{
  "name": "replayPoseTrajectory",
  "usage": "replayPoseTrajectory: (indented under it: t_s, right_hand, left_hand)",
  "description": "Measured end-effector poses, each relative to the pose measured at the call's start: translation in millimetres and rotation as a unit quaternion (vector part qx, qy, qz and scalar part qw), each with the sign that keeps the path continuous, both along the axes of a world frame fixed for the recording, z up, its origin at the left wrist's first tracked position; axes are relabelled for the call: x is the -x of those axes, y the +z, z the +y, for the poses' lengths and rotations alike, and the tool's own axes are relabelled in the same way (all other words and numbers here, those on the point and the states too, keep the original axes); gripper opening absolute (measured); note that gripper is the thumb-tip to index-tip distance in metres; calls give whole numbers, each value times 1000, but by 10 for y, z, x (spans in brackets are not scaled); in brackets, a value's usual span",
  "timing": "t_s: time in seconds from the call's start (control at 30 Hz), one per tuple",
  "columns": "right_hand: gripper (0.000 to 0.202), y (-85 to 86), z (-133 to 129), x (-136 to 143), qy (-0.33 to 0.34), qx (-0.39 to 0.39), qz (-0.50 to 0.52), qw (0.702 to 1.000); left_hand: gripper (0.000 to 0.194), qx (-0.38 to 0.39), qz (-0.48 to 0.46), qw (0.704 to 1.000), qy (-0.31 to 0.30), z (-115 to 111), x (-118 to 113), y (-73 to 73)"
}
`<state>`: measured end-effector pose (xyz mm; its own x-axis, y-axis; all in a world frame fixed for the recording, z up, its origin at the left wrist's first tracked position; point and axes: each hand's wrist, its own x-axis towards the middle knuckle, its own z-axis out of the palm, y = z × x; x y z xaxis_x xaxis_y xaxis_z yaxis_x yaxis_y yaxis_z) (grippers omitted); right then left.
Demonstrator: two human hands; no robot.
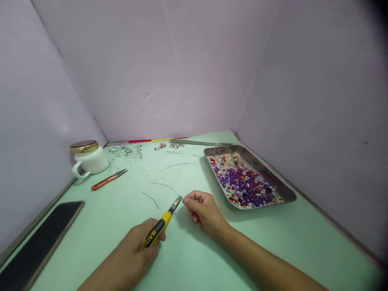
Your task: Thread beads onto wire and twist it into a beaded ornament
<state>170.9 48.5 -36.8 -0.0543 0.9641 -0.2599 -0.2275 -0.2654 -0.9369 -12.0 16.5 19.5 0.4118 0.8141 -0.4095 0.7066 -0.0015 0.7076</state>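
Note:
A yellow and black utility knife point(160, 228) is gripped in my left hand point(138, 246), its metal tip pointing up and right. Close to that tip, my right hand point(203, 210) is closed in a pinch, thumb against forefinger. A thin dark wire point(165, 185) runs from the left to the knife's tip; whether my right fingers hold its end is too small to tell. Another short curved wire point(151, 199) lies on the green table point(188, 262), left of the knife.
At the right is a metal tray point(257, 208) of purple, red and pale beads. A lidded white mug point(93, 161), orange snips point(106, 182) and a dark phone point(39, 246) stand or lie at the left. Wire scraps point(127, 151) and beaded pieces point(177, 145) lie at the back.

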Motion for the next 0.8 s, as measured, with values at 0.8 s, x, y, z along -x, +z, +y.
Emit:
replayPoseTrajectory:
  t_s: [0.8]
  right_hand:
    - [35, -70, 70, -55, -22, -35, 125, 991]
  left_hand:
    - [41, -78, -13, 996, -31, -52, 122, -113]
